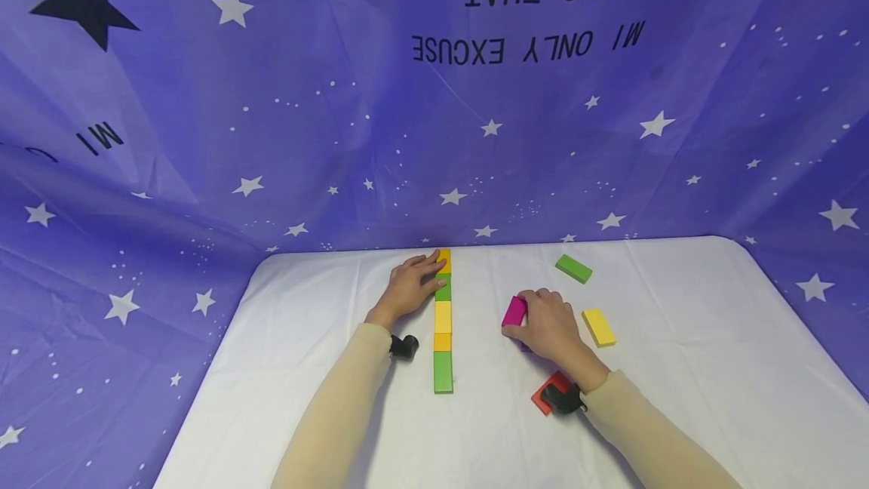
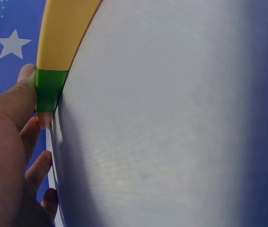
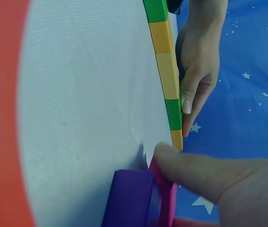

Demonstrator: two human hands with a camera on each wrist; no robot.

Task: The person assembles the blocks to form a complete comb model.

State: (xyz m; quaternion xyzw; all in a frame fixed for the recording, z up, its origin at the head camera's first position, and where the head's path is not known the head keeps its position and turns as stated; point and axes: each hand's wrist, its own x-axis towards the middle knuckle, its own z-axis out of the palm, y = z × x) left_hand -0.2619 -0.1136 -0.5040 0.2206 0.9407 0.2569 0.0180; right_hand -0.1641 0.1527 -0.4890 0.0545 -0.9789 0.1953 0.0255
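A straight row of blocks runs away from me on the white table, with a near green block [image 1: 443, 373], orange and yellow ones [image 1: 443, 317], a second green block [image 3: 174, 114] and an orange block [image 1: 444, 259] at the far end. My left hand [image 1: 410, 285] lies along the row's far end, thumb against the farther green block and extended fingers at the end orange one. To the right of the row, my right hand [image 1: 551, 325] pinches a magenta block [image 1: 514, 312] between thumb and fingers. A purple block [image 3: 130, 197] stands right beside the magenta one, mostly hidden by the hand in the head view.
A green block [image 1: 573, 269] lies at the back right and a yellow block [image 1: 599, 327] right of my right hand. A red block [image 1: 543, 400] is partly covered by the right wrist camera [image 1: 563, 398]. Behind the table hangs a purple star-printed cloth [image 1: 380, 134].
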